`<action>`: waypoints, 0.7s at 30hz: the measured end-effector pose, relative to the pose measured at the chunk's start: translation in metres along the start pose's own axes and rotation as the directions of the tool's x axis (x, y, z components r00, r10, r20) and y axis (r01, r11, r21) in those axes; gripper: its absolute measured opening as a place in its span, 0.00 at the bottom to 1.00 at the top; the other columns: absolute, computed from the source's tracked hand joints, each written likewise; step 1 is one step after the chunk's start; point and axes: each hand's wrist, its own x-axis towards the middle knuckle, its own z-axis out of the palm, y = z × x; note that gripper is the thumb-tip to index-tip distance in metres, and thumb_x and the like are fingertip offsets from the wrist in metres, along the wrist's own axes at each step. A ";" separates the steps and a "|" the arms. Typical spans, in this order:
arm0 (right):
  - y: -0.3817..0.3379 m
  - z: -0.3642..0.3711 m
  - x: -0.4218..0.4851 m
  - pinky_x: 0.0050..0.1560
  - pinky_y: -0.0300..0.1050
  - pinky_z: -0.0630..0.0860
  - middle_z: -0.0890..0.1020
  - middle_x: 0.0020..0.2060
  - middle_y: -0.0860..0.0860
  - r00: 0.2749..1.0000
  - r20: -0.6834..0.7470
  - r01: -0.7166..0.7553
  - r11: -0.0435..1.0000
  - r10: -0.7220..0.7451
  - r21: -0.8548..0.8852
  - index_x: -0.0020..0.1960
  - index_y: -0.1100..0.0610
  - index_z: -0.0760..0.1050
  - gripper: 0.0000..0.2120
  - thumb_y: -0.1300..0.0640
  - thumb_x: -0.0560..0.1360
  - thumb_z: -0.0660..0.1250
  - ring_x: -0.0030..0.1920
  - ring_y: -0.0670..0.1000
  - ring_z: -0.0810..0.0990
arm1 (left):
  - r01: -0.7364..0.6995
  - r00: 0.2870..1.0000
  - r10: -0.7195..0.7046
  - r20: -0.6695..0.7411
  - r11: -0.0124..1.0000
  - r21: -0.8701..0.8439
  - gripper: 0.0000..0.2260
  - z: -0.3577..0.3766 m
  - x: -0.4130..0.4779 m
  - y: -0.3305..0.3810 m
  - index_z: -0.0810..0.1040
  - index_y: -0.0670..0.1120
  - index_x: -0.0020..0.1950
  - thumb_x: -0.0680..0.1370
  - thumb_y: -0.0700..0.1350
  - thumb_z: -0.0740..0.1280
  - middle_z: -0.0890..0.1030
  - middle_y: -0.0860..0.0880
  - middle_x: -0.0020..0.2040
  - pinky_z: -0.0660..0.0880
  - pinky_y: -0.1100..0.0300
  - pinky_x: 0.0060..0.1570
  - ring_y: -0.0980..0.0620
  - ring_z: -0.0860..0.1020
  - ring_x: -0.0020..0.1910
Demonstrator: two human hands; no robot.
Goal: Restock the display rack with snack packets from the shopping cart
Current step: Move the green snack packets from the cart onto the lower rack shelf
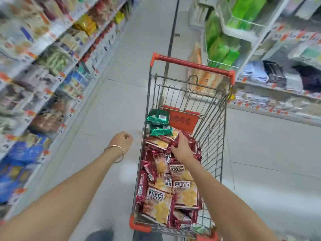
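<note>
1. Shopping cart (214, 133) stands in the aisle ahead of the person, between both shelf runs.
2. Display rack (34, 84) runs along the left; shelves (278, 87) along the right.
3. Snack packets (166, 197) heaped in the cart, near end to middle; two more packets (159, 117) behind the heap.
4. Right hand (182, 148) inside the cart, gripping a packet on top of the heap.
5. Left hand (122, 140) just left of the cart, over the floor.

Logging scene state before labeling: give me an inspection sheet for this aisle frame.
Surface: grey tiled floor.
Job's things: shopping cart holds a heap of red snack packets, with two green packets at its far end.
Clutter: orange tag inside the cart's far end.
Hands: left hand loosely curled, empty, left of the cart; right hand in the cart, gripping red snack packets.
Cables: nothing seen.
Surroundings: stocked shelves on both sides, blurred.
</note>
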 end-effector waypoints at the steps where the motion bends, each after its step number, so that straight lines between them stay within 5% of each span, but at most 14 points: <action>1: -0.012 0.000 0.016 0.70 0.53 0.69 0.56 0.80 0.54 0.999 -0.003 0.051 0.999 -0.051 -0.015 0.82 0.51 0.48 0.39 0.57 0.79 0.68 0.74 0.56 0.67 | 0.038 0.999 -0.039 -0.019 0.999 -0.020 0.08 -0.004 0.004 -0.008 0.81 0.42 0.52 0.81 0.44 0.65 0.83 0.43 0.53 0.66 0.60 0.45 0.44 0.79 0.53; 7: -0.080 0.015 0.121 0.73 0.55 0.64 0.64 0.77 0.58 0.937 -0.073 0.319 0.921 -0.342 -0.223 0.78 0.57 0.62 0.33 0.63 0.75 0.67 0.76 0.59 0.64 | 0.158 0.980 -0.171 -0.101 0.980 -0.124 0.07 -0.019 0.028 -0.028 0.81 0.43 0.51 0.81 0.44 0.65 0.83 0.43 0.49 0.71 0.56 0.50 0.43 0.80 0.52; 9: -0.088 0.027 0.150 0.76 0.57 0.58 0.58 0.79 0.58 0.952 -0.090 0.265 0.932 -0.294 -0.247 0.79 0.56 0.60 0.35 0.60 0.75 0.69 0.78 0.59 0.57 | 0.164 0.981 -0.175 -0.089 0.980 -0.111 0.04 -0.015 0.034 -0.031 0.79 0.45 0.49 0.81 0.43 0.65 0.81 0.46 0.46 0.69 0.58 0.48 0.45 0.79 0.50; 12: -0.068 0.051 0.175 0.77 0.63 0.47 0.51 0.81 0.54 0.976 0.068 0.214 0.866 -0.206 -0.452 0.81 0.51 0.51 0.43 0.47 0.75 0.72 0.80 0.58 0.48 | 0.163 0.984 -0.170 -0.052 0.979 -0.120 0.04 -0.007 0.038 -0.037 0.77 0.48 0.46 0.80 0.43 0.65 0.81 0.47 0.46 0.73 0.55 0.53 0.43 0.80 0.51; 14: -0.052 0.052 0.180 0.75 0.64 0.60 0.63 0.78 0.54 0.973 0.066 0.223 0.838 -0.220 -0.499 0.79 0.51 0.60 0.34 0.46 0.77 0.70 0.78 0.56 0.60 | 0.173 0.984 -0.177 -0.020 0.977 -0.127 0.05 -0.004 0.041 -0.037 0.77 0.49 0.44 0.80 0.43 0.66 0.81 0.47 0.47 0.74 0.52 0.55 0.42 0.81 0.52; 16: -0.039 0.038 0.172 0.62 0.56 0.75 0.77 0.67 0.52 0.950 -0.141 0.221 0.921 -0.277 -0.320 0.74 0.52 0.69 0.26 0.46 0.79 0.68 0.67 0.55 0.74 | 0.179 0.983 -0.182 -0.003 0.971 -0.157 0.07 -0.005 0.045 -0.029 0.76 0.50 0.43 0.80 0.43 0.66 0.82 0.48 0.46 0.74 0.53 0.52 0.43 0.82 0.51; 18: -0.038 0.012 0.150 0.51 0.49 0.78 0.82 0.58 0.50 0.939 -0.286 0.221 0.973 -0.193 0.070 0.72 0.51 0.72 0.24 0.42 0.80 0.64 0.56 0.52 0.80 | 0.170 0.985 -0.174 0.003 0.961 -0.219 0.06 -0.007 0.050 -0.014 0.77 0.49 0.44 0.81 0.43 0.65 0.82 0.47 0.45 0.73 0.56 0.45 0.44 0.83 0.49; 21: -0.038 -0.028 0.120 0.60 0.56 0.77 0.82 0.54 0.49 0.957 -0.291 0.140 0.856 0.012 0.497 0.69 0.56 0.74 0.24 0.42 0.82 0.57 0.54 0.52 0.80 | 0.121 0.992 -0.126 0.005 0.939 -0.323 0.07 -0.011 0.056 0.019 0.77 0.47 0.44 0.81 0.43 0.64 0.82 0.44 0.49 0.75 0.53 0.48 0.45 0.83 0.44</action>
